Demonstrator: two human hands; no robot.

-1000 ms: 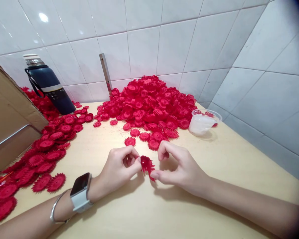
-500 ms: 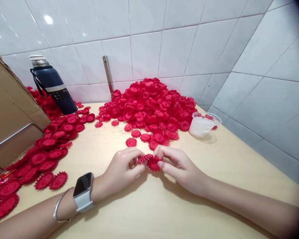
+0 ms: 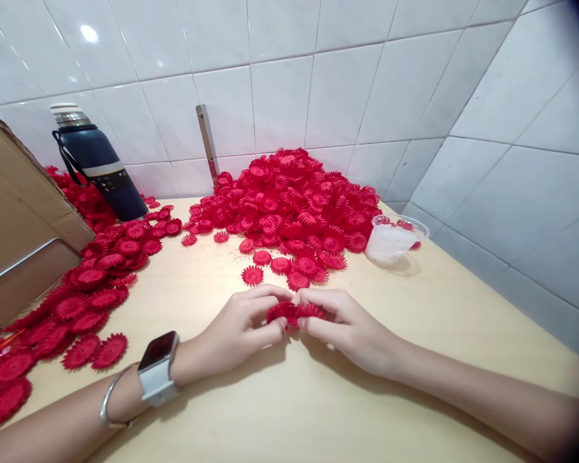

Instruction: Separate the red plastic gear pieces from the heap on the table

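Observation:
My left hand (image 3: 238, 328) and my right hand (image 3: 340, 325) meet fingertip to fingertip just above the wooden table (image 3: 289, 411). Between them they pinch red flower-shaped pieces (image 3: 294, 313), held flat between thumbs and forefingers. A white smartwatch (image 3: 155, 370) and a thin bangle sit on my left wrist. A big heap of the same red flower pieces (image 3: 294, 199) rises against the tiled wall behind my hands, with loose ones scattered toward me.
A second spread of red flower pieces (image 3: 77, 302) covers the table's left side. A dark blue bottle (image 3: 96, 164) stands at the back left beside a cardboard box (image 3: 14, 225). A clear plastic cup (image 3: 390, 239) sits at the right. A metal strip (image 3: 206, 145) leans on the wall.
My hands have closed together. The red pieces, earlier held apart and upright between the fingertips, are now pressed together flat between both hands, lower toward the table.

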